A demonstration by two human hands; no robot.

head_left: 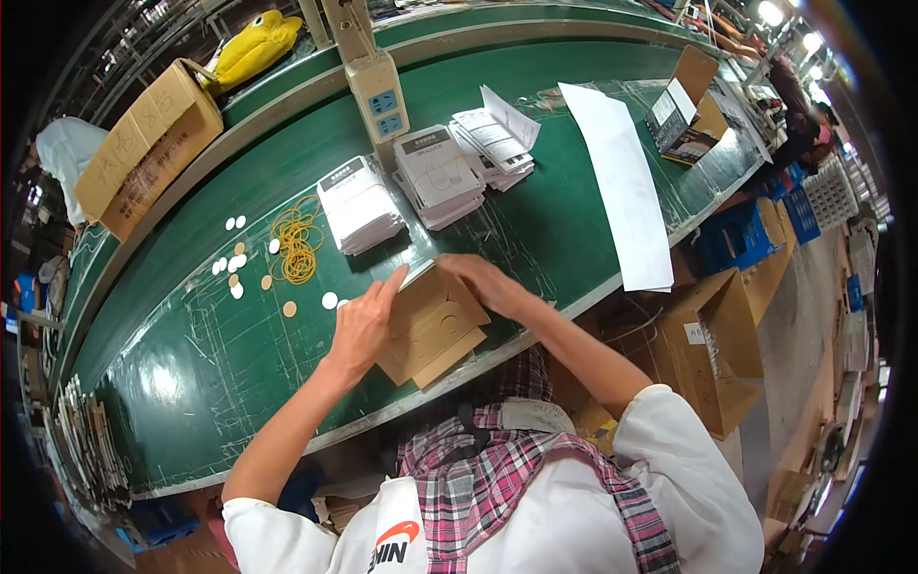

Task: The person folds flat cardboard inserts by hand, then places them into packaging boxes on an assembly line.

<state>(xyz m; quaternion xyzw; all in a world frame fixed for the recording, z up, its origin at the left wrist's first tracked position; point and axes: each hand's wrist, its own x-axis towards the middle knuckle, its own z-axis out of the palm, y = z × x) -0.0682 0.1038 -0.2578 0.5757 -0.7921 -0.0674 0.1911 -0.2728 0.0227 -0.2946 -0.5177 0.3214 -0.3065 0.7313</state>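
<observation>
A brown die-cut cardboard piece (430, 330) with fold flaps and a round cut line lies at the near edge of the green bench. My left hand (363, 323) grips its left side, the index finger stretched along a whitish upper edge. My right hand (483, 284) has its fingers bent over the upper right corner of the cardboard. Just beyond my hands stand stacks of printed booklets (359, 210), (438, 177) and some opened leaflets (497, 139). Left of them lies a heap of yellow rubber bands (298, 251). Small white and tan round discs (237, 260) are scattered farther left.
A socket box on a post (378, 96) rises behind the stacks. On the right lie a long white sheet (622, 182) and an open printed box (684, 120). A cardboard carton (148, 143) and a yellow plush-like item (253, 46) sit at back left. Open cartons (703, 344) stand below right.
</observation>
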